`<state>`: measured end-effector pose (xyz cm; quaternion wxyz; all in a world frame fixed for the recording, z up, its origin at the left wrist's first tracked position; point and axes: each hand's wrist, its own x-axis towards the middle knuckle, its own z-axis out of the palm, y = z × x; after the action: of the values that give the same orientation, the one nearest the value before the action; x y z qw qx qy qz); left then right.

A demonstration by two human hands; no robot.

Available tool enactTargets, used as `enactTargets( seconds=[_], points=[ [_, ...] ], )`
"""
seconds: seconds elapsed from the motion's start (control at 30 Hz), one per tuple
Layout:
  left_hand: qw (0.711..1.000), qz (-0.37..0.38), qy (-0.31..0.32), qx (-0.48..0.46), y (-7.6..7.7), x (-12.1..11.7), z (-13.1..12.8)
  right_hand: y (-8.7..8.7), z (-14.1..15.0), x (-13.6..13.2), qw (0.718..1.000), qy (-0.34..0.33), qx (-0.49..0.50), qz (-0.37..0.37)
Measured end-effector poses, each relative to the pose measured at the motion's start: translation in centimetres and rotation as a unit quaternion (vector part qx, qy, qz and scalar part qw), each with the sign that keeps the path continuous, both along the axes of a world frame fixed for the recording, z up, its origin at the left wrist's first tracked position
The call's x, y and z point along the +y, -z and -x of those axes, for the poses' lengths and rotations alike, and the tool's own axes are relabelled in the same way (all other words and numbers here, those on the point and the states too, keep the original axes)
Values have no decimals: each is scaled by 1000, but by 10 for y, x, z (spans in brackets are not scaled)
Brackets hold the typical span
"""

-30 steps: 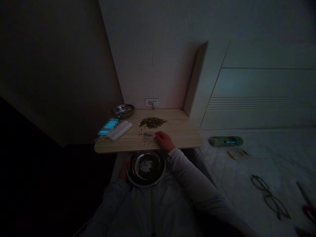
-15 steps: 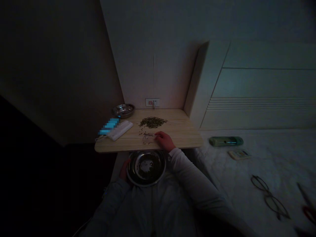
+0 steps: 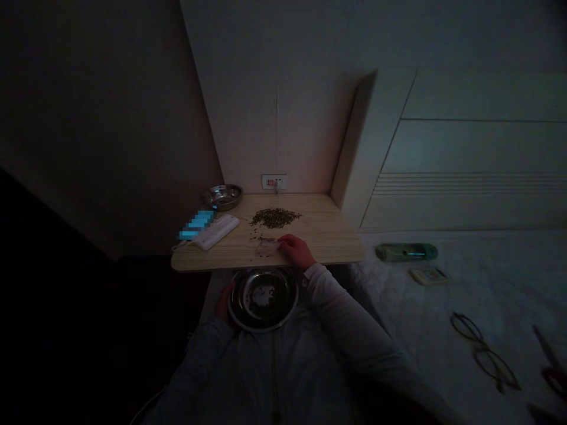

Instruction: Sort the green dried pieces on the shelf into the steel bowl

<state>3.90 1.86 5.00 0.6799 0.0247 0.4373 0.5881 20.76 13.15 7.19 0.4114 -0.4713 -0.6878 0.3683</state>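
Observation:
My left hand point(image 3: 224, 303) grips the left rim of a round metal bowl point(image 3: 290, 316), held in front of my lap just below the tabletop's front edge. Small dark grains lie on the bowl's floor. Over the wooden tabletop point(image 3: 328, 236), my right hand point(image 3: 297, 251) pinches a thin clear plastic piece point(image 3: 267, 247) by its right end. A few loose grains surround that piece. Behind it spreads a pile of greenish-brown grains point(image 3: 275, 218). The dim light hides the exact kind of grain and my left fingertips.
A second metal bowl point(image 3: 222, 196) stands at the tabletop's back left, near a white power strip point(image 3: 218, 231) and a pixelated blue screen point(image 3: 197, 224). A socket point(image 3: 274, 182) is on the wall. On the bed lie a green bottle-like object point(image 3: 406, 252), glasses point(image 3: 482, 348) and scissors point(image 3: 551, 366).
The plastic piece now lies flatter and shows wider among the loose grains, which have shifted slightly. My left hand and the bowl stay nearly the same.

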Motion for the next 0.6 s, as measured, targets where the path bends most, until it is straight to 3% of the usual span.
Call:
enactTargets(
  seconds=[0.6],
  points=[
    [1000,-9,-6,26,4,-2,2,-1,1,-2,1000,-7,1,13]
  ],
)
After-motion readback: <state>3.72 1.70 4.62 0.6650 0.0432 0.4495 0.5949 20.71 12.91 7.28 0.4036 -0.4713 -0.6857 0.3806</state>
